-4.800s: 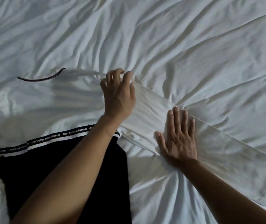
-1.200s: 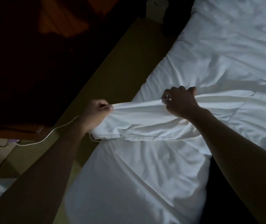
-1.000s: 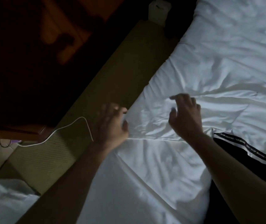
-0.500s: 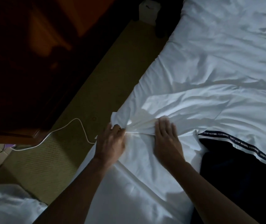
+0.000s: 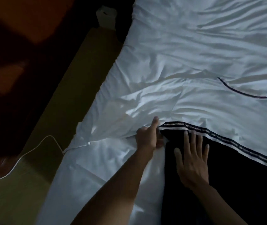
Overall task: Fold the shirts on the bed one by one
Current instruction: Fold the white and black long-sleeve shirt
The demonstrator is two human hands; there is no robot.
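From the head camera, your left hand is closed on the fabric where the white sleeve joins the body of the shirt, with the first finger pointing up along the seam. Your right hand lies open and flat, fingers spread, on the black lower panel just beside it. The shirt is spread on the bed, near its left edge, and the sleeve runs out toward that edge. The step seems to be folding this sleeve in over the body. To do it well, keep the flat hand pressing so the body does not slide, and bring the sleeve across in one smooth pull, then stroke out the creases. The cloth looks thin, soft and much wrinkled, and white on a white sheet, so the edges are hard to see in this dim light; follow the black band with small white letters as your guide. A white cable lies on the floor beside the bed.
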